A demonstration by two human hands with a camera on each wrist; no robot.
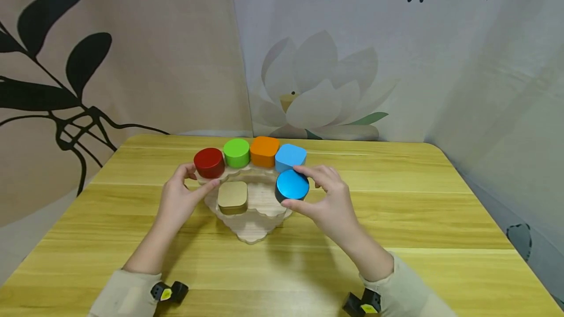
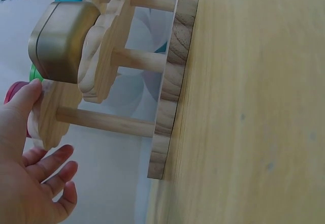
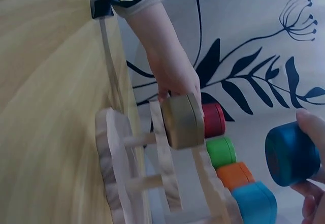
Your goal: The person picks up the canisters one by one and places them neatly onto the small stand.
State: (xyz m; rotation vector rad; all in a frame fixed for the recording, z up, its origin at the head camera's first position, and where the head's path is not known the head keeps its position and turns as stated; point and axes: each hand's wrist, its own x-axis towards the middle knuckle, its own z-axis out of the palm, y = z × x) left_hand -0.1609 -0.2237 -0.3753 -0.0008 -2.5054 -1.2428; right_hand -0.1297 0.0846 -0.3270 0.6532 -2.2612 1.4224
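A tiered wooden stand (image 1: 252, 229) with scalloped edges bears several small coloured tins. My left hand (image 1: 178, 197) holds the left end of its upper shelf (image 2: 48, 112), thumb at the front edge, fingers round the end. Beside that hand is a round red tin (image 1: 209, 163). A gold tin (image 1: 233, 197) with rounded corners sits on the lower shelf. My right hand (image 1: 332, 202) pinches a round blue tin (image 1: 292, 185) between thumb and fingers. The right wrist view shows this blue tin (image 3: 290, 155) held apart from the shelves.
Along the upper shelf, right of the red tin, stand a green tin (image 1: 237, 153), an orange tin (image 1: 264, 151) and a light blue tin (image 1: 290, 157). Wooden posts (image 2: 104, 121) join the shelves to the base. Behind the wooden table (image 1: 418, 209) hangs a printed cloth (image 1: 185, 48).
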